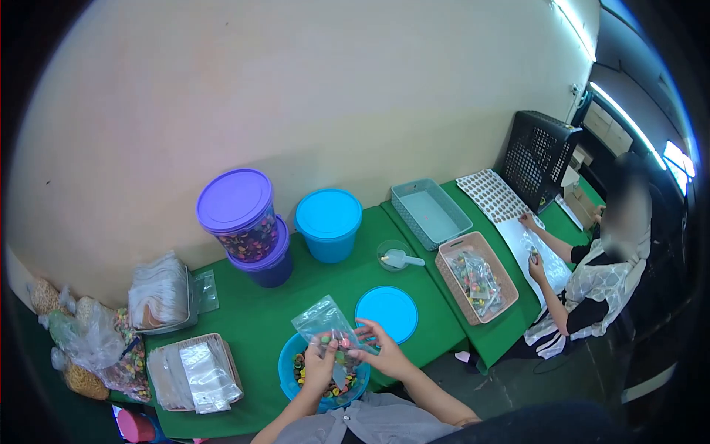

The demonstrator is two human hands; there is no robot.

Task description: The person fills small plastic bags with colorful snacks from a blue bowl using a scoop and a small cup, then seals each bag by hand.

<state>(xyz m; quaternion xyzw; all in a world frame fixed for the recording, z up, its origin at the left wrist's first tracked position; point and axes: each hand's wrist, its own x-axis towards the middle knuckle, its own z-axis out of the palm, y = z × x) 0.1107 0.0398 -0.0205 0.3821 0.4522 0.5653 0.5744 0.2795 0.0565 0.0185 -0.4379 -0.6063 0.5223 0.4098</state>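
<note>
Seen from above, looking down at a green table [259,318] set against a pale wall. Near the bottom centre, both hands raised over a blue bowl [290,364] of small multicoloured pieces at the table's near edge. Left hand [319,364] pinched closed around the lower part of a small clear plastic bag [325,320], with a few coloured pieces at the fingertips. Right hand [381,349] gripping the same bag from the other side, fingers curled on its edge (bag tilted, mouth pointing up and to the left). Just right of the hands, lying flat, a round blue lid [392,309]. To the left, a tray of empty clear bags [194,364]. Further back, two stacked purple-lidded tubs [248,222], a blue lidded bucket [329,220] beside them, then a small clear cup with a scoop [396,257]. At right, a pink basket [473,274] of filled packets and a teal basket [430,211] behind it. At far right, another person seated, hands [532,259] on a clear sheet
</note>
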